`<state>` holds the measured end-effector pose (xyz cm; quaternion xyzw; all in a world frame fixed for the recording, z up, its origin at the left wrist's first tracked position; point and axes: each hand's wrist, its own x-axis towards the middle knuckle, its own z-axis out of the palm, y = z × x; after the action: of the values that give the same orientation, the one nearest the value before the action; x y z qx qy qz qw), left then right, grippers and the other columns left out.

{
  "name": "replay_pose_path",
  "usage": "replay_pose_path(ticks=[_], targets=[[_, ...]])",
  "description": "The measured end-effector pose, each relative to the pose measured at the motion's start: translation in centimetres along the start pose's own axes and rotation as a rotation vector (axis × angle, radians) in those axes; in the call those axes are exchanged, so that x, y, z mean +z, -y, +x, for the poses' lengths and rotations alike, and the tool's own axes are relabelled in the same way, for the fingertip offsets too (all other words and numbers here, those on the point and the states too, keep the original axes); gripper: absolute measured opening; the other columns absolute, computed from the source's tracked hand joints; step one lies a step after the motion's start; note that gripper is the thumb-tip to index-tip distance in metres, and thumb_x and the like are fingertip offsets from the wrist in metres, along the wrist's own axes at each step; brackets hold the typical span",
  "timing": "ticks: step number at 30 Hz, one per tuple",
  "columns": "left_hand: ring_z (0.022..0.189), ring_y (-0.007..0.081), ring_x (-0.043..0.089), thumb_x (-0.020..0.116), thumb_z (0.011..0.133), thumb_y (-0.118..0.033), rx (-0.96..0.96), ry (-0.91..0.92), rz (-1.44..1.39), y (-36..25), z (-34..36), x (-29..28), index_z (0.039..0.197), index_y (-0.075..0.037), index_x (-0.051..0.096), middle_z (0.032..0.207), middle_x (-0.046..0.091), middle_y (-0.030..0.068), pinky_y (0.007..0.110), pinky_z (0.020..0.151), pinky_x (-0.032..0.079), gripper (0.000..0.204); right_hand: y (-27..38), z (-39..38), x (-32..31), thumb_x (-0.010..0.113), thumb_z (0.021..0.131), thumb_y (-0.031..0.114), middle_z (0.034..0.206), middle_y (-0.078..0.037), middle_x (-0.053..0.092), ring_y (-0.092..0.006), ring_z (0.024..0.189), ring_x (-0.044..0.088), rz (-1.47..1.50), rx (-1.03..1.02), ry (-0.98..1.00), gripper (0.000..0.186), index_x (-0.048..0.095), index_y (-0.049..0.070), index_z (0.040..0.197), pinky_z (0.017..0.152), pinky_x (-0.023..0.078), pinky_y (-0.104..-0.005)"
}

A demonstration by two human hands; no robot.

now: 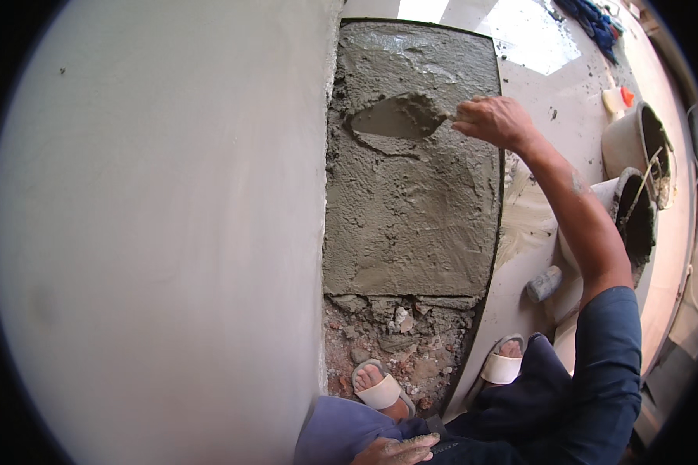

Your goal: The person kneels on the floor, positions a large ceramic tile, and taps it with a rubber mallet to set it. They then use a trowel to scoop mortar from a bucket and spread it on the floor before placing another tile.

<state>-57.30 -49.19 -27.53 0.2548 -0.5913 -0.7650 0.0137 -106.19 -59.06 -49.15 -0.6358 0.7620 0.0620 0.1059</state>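
Your right hand (490,122) holds a trowel (395,118) over the upper part of a strip of wet grey mortar (411,213), arm outstretched, its grip closed around the handle. The broad, leaf-shaped blade points left, toward the tall pale wall (155,232), and carries a clump of mortar near the handle; whether its underside touches the bed cannot be told from this angle. Your left hand (399,451), smeared with grey, is at the lower edge of the view, close against your clothing; you cannot tell whether its grip is wide, narrow or holding anything.

The mortar lies between the wall and a dark edge on the right, rough in places and smoother near its lower end. Just below it, broken rubble (434,349) fills the strip, where your left foot stands in a pale sandal (379,393). Your right foot, in a matching sandal, is beyond the dark edge.

To your right, on the light floor (520,298), a small grey cylinder (544,284) lies near a mortar-stained bucket (634,221). Another bucket (622,145) is just beyond, beside a white container with a red top (617,99). Dark blue cloth (589,25) lies bunched farther off, at the upper right.
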Motion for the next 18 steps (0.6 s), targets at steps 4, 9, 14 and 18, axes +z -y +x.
replay_pose_path(ticks=[4,9,14,18], targets=[[0.101,0.0346,0.067,0.065,0.092,-0.022,-0.041,-0.035,0.047,0.8,1.4,-2.8,0.13,0.0,0.057,0.126,0.062,0.0237,0.043,0.091,0.05,0.045,-2.4,6.0,-0.1,0.051,0.096,0.057,0.092,-0.009,0.072,-0.0274,0.089,0.07,0.039,0.188,-0.021,0.047,0.066,0.013,0.104,0.08,0.056,-0.0423],[0.101,0.0346,0.067,0.065,0.092,-0.023,0.009,-0.681,0.459,2.4,7.9,-15.9,0.129,0.001,0.057,0.125,0.062,0.0239,0.043,0.091,0.05,0.044,0.8,10.0,-2.4,0.05,0.097,0.052,0.099,-0.015,0.072,-0.0315,0.096,0.069,0.223,0.386,-0.023,0.049,0.067,0.006,0.104,0.086,0.054,-0.0464],[0.101,0.0346,0.067,0.065,0.092,-0.023,0.029,-1.054,0.645,3.0,16.5,-32.8,0.129,0.001,0.057,0.125,0.063,0.024,0.043,0.09,0.05,0.044,3.3,6.8,-3.5,0.047,0.101,0.052,0.066,-0.009,0.058,-0.0161,0.054,0.059,0.81,0.459,0.086,0.056,0.061,-0.002,0.098,0.049,0.051,-0.0328],[0.101,0.0346,0.067,0.065,0.092,-0.023,-0.031,-1.051,0.594,3.8,18.4,-37.7,0.128,0.001,0.058,0.124,0.063,0.0241,0.043,0.09,0.05,0.044,3.5,7.1,-3.0,0.044,0.103,0.046,0.068,-0.007,0.056,-0.0126,0.052,0.058,0.991,0.572,-0.032,0.052,0.057,-0.004,0.096,0.045,0.05,-0.0299]])
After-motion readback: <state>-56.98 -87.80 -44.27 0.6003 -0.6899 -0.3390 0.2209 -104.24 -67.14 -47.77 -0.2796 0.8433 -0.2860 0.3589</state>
